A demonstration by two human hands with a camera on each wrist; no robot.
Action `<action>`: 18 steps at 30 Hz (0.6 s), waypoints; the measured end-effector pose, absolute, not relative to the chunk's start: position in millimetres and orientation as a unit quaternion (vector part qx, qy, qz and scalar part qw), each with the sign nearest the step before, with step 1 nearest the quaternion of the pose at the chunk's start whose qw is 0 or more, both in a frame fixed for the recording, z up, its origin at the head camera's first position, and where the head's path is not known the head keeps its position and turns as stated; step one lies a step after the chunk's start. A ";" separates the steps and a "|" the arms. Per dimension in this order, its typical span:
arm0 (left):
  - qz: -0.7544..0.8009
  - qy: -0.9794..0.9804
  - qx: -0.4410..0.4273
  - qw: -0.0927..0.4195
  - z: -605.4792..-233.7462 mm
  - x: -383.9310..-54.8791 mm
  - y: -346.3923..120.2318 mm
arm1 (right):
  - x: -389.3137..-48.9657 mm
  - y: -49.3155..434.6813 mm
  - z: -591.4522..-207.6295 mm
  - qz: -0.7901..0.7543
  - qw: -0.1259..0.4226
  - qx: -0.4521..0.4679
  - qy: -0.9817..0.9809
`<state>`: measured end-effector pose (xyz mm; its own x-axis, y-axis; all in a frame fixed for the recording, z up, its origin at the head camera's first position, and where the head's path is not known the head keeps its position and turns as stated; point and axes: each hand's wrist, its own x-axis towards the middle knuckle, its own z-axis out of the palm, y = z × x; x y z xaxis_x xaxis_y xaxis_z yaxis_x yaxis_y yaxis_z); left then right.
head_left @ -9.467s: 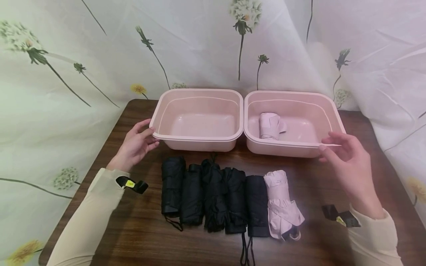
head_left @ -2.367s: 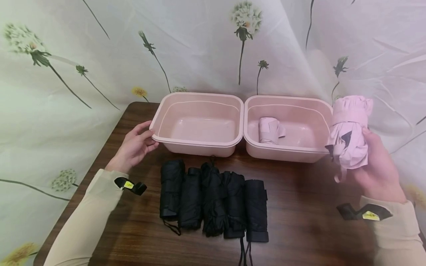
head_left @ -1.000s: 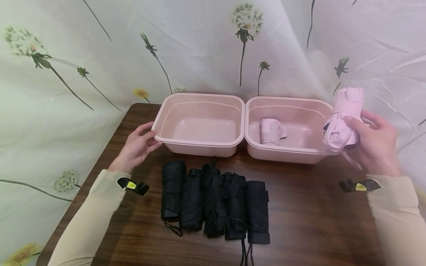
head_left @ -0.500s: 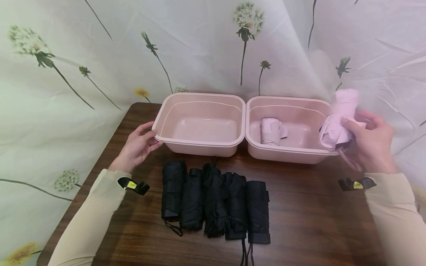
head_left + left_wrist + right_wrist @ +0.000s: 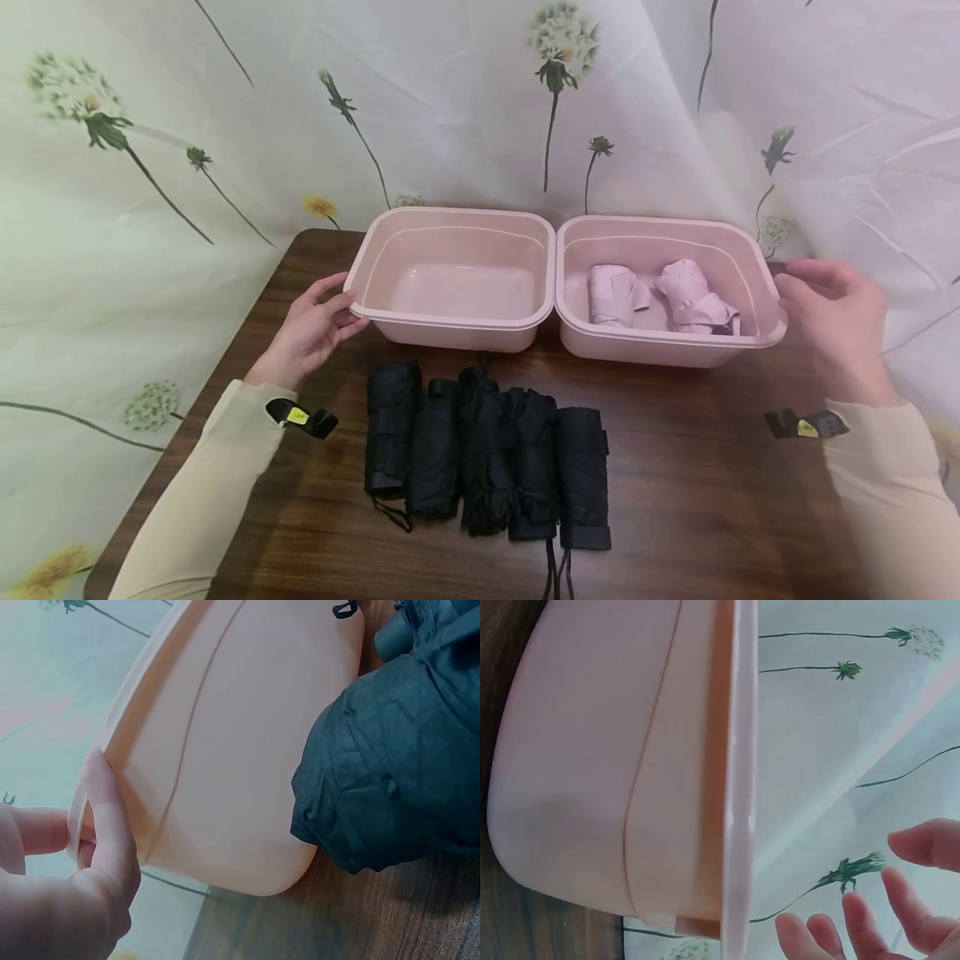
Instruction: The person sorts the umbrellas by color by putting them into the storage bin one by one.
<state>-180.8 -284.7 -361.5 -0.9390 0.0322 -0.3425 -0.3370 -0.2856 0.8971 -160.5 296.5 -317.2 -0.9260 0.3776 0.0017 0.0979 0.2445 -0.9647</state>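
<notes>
Pink rolls [image 5: 693, 300] in right bin [image 5: 671, 350], between hands [image 5: 307, 332] [image 5: 842, 321]

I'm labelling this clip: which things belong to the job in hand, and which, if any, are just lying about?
Likely job:
left hand, gripping the left rectangular pink plastic tub
right hand, beside the matching right tub
two rolled pink fabric bundles inside that
five rolled black fabric bundles, lined up nearby

Likely just background:
brown wood-grain table
white dandelion-print cloth
black wrist straps
</notes>
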 end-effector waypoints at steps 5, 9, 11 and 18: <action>0.792 0.584 -0.131 0.119 -359.9 -181.5 -284.6 | -150.8 293.4 -311.9 0.584 0.122 -0.160 -0.787; 0.792 0.585 -0.130 0.117 -359.7 -181.9 -284.0 | -144.3 287.7 -308.6 0.635 0.136 -0.146 -0.746; 0.792 0.586 -0.131 0.116 -359.9 -182.0 -283.9 | -141.9 284.0 -307.2 0.654 0.146 -0.135 -0.730; 0.792 0.585 -0.130 0.114 -361.5 -182.0 -283.7 | -131.6 272.7 -301.9 0.696 0.175 -0.089 -0.691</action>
<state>-182.0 -283.7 -361.5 -0.9399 0.0286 -0.3402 -0.3336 -0.2890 0.8973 -131.6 272.7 -301.9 -0.9231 0.3660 0.1183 -0.1208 0.0162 -0.9925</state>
